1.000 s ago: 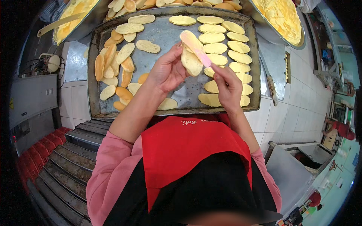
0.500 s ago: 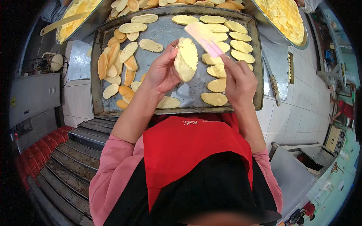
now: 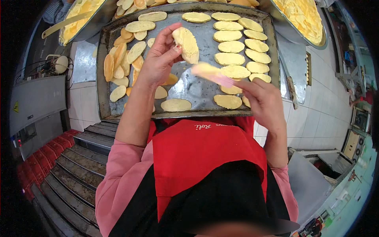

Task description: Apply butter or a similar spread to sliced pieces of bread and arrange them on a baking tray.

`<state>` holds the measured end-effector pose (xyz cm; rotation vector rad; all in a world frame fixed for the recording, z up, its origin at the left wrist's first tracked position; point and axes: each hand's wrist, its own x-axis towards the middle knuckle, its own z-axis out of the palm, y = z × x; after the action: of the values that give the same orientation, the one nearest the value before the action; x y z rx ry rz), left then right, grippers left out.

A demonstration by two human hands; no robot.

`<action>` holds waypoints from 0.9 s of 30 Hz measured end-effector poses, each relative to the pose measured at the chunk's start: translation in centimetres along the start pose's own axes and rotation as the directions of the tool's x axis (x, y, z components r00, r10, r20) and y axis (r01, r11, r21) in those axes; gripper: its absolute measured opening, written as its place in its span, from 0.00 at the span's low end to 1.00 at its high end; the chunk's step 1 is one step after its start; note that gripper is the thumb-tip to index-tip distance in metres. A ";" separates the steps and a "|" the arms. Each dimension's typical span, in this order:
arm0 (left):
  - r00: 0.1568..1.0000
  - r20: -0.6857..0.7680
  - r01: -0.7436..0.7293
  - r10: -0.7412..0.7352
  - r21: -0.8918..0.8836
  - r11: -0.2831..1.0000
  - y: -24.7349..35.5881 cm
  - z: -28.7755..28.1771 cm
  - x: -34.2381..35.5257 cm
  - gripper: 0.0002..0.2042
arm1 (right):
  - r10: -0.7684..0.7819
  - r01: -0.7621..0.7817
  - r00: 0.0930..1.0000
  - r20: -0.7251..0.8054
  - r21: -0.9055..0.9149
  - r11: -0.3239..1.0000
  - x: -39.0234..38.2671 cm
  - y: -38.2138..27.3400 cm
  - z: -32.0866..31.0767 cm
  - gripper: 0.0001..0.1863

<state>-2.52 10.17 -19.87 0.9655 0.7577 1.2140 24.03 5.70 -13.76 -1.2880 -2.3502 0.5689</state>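
Observation:
Above the large metal tray (image 3: 203,87), my left hand (image 3: 160,59) pinches an oval bread half (image 3: 186,44) by its edge, tilted, with pale yellow cream over its cut face. My right hand (image 3: 265,102) grips a pink spatula (image 3: 213,74). Its cream-smeared blade points left, just below the bread's lower end, and is blurred by motion. Under and behind the spatula, rows of cream-coated bread halves (image 3: 229,59) fill the tray's right side. On the left lies a loose pile of bread pieces (image 3: 118,59), some cut side up, some brown crust up. A single half (image 3: 176,105) rests near the front rim.
Tubs of yellow cream stand beyond both far corners, the left tub (image 3: 81,23) with a light-handled spatula (image 3: 67,24) in it and the right tub (image 3: 306,23). More bread (image 3: 158,3) lies beyond the tray. A long knife (image 3: 290,85) rests right of it. Stacked dark trays (image 3: 75,170) sit lower left.
My left hand has lifted the bread half up and left. My right hand has moved down and right, and the spatula has swung from above the bread to below it.

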 end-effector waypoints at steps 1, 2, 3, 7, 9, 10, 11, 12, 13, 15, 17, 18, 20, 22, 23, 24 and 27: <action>1.000 0.006 0.005 -0.005 0.000 1.000 -0.1 -0.1 0.1 0.26 | 0.045 -0.042 0.999 -0.025 0.121 0.992 -0.3 0.4 -0.1 0.12; 0.999 0.034 0.002 -0.004 0.069 0.998 -0.1 -0.1 0.2 0.25 | 0.053 -0.049 0.998 -0.028 0.121 0.991 -0.2 0.2 0.1 0.12; 0.998 0.062 -0.005 -0.004 0.138 0.990 -0.2 0.0 0.3 0.24 | 0.097 -0.089 0.991 -0.088 0.090 0.992 0.3 -0.2 0.6 0.12; 0.994 -0.065 -0.089 0.083 -0.094 0.992 -0.1 0.5 0.5 0.23 | 0.103 -0.096 0.995 -0.019 0.217 0.971 0.2 0.6 0.8 0.13; 0.991 -0.069 -0.118 0.111 -0.111 0.987 0.0 0.5 0.7 0.23 | 0.170 -0.123 0.985 -0.038 0.543 0.831 -0.8 2.2 1.9 0.12; 0.988 -0.082 -0.144 0.134 -0.132 0.981 0.0 0.7 0.5 0.23 | 0.173 -0.125 0.984 -0.038 0.543 0.830 -0.7 2.0 1.7 0.12; 0.988 -0.080 -0.142 0.132 -0.133 0.981 -0.2 0.9 0.5 0.23 | 0.341 -0.325 0.929 0.144 0.758 0.565 -0.3 1.6 1.6 0.11; 0.988 -0.068 -0.148 0.138 -0.163 0.976 -0.4 1.2 0.5 0.23 | 0.426 -0.480 0.830 0.361 0.851 0.214 0.1 1.2 1.7 0.11; 0.988 -0.055 -0.155 0.147 -0.190 0.970 -0.4 1.3 0.5 0.24 | 0.414 -0.506 0.810 0.415 0.852 0.137 0.6 1.2 2.5 0.12; 0.979 -0.083 -0.198 0.185 -0.205 0.959 -0.3 1.5 0.5 0.23 | 0.448 -0.555 0.778 0.441 0.816 0.161 0.0 1.7 3.0 0.12; 0.967 -0.113 -0.250 0.230 -0.217 0.944 -0.2 1.1 0.7 0.23 | 0.500 -0.603 0.747 0.438 0.764 0.231 -0.7 2.4 3.2 0.11; 0.963 -0.115 -0.262 0.243 -0.199 0.944 -0.1 0.8 0.9 0.23 | 0.498 -0.599 0.751 0.435 0.765 0.235 -0.7 2.2 3.4 0.11; 0.962 -0.109 -0.267 0.249 -0.192 0.945 -0.4 1.1 0.8 0.23 | 0.465 -0.256 0.885 -0.003 0.833 0.491 -0.7 1.2 4.0 0.13; 0.965 -0.093 -0.260 0.245 -0.239 0.935 -0.6 2.5 0.7 0.22 | 0.324 -0.107 0.917 -0.232 0.640 0.761 0.3 1.3 5.6 0.16; 0.964 -0.090 -0.265 0.251 -0.245 0.932 -0.6 2.9 0.7 0.22 | 0.237 -0.085 0.929 -0.285 0.458 0.885 0.8 1.1 6.2 0.17; 0.960 -0.136 -0.276 0.246 -0.298 0.914 -0.5 3.3 0.6 0.22 | 0.140 -0.058 0.938 -0.317 0.254 0.966 1.0 1.1 6.4 0.19; 0.940 -0.224 -0.323 0.259 -0.334 0.885 -0.2 1.7 0.8 0.22 | 0.148 -0.077 0.938 -0.314 0.228 0.971 0.1 1.2 6.4 0.23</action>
<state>-0.79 10.60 -19.38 0.6815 0.5004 1.6554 21.46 5.40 -19.73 -1.3117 -1.8988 0.5724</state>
